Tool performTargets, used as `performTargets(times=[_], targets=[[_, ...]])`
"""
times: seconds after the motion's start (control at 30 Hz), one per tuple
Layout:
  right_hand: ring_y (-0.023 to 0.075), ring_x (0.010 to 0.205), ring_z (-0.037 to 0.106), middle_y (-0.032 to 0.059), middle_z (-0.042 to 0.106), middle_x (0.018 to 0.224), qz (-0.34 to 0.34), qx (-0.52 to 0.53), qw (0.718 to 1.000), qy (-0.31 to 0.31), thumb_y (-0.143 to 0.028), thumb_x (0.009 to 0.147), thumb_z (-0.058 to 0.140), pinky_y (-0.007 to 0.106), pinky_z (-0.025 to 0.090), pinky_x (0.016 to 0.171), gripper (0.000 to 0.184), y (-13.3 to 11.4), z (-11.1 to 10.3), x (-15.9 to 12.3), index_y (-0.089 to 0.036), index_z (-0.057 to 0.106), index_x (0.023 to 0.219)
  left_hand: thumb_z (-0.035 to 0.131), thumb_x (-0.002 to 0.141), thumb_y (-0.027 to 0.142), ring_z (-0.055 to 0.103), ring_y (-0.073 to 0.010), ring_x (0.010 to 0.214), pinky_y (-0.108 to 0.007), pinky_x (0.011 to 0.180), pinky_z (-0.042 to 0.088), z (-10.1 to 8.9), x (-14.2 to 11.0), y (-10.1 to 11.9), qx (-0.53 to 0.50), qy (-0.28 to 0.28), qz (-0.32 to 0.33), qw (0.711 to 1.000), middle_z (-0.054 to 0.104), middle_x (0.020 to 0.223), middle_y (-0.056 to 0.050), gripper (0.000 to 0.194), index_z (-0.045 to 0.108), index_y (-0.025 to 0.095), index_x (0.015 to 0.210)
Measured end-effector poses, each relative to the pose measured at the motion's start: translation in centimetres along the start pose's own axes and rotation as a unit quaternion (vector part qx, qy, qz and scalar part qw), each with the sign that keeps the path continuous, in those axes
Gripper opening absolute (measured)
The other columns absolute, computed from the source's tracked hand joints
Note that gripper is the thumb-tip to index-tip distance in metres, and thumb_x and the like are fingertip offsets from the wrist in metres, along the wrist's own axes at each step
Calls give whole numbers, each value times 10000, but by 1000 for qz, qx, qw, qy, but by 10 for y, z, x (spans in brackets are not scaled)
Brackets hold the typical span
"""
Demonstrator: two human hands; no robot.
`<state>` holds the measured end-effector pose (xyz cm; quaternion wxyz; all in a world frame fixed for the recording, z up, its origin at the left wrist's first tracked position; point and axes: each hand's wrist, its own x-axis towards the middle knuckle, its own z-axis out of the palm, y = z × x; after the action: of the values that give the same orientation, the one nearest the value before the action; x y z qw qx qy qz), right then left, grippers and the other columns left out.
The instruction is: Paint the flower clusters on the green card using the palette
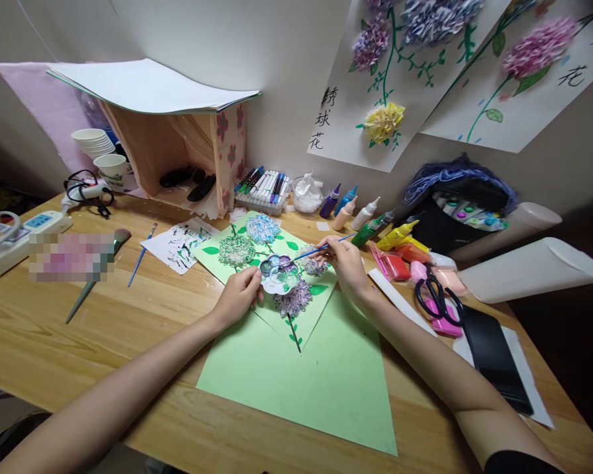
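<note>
My left hand [238, 293] grips the edge of a white flower-shaped paint palette [275, 287] with purple, grey and green paint in its wells. A thin blue paintbrush [321, 247] is pinched in the fingers of my right hand [344, 262], its tip over the palette's right side. Beneath the palette lies a light green sheet with raised paper flowers [238, 250] in green, blue and purple, plus painted leaves and stems. The palette covers part of this picture. Under it, nearer to me, is a larger plain green sheet [316, 388].
Several paint bottles [364, 216] stand behind my right hand. Scissors [439, 301], clay packs and a black phone [494, 355] lie at the right. On the left are a paint-marked paper [180, 245], another blue brush [141, 257], a wide brush [96, 280] and a power strip [22, 240].
</note>
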<state>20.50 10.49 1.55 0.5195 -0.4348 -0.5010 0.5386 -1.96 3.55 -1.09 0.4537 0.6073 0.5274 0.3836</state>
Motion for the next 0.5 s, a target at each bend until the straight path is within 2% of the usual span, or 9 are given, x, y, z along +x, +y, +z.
performTargets(times=[0.13, 0.27, 0.5], targets=[[181, 546, 662, 36, 692, 561, 16, 6, 1000, -14, -468, 769, 594, 283, 538, 483, 289, -1, -3, 2, -206, 562, 651, 395, 929, 454, 487, -120, 426, -254, 489, 384, 0, 0, 0, 0, 0, -1, 1000, 564, 513, 48, 363, 411, 217, 655], [168, 565, 672, 37, 682, 561, -19, -28, 999, -18, -509, 813, 539, 260, 535, 496, 339, -5, -9, 4, -197, 568, 685, 395, 928, 450, 484, -119, 419, -253, 485, 381, 0, 0, 1, -1, 0, -2, 1000, 561, 506, 48, 359, 406, 218, 654], [171, 568, 665, 25, 659, 529, -26, 3, 1000, 9, -447, 797, 587, 244, 489, 449, 289, -15, -11, 6, -198, 570, 651, 398, 930, 446, 483, -116, 421, -251, 493, 381, 0, 0, 1, -1, -1, -1, 1000, 559, 505, 52, 360, 396, 217, 652]])
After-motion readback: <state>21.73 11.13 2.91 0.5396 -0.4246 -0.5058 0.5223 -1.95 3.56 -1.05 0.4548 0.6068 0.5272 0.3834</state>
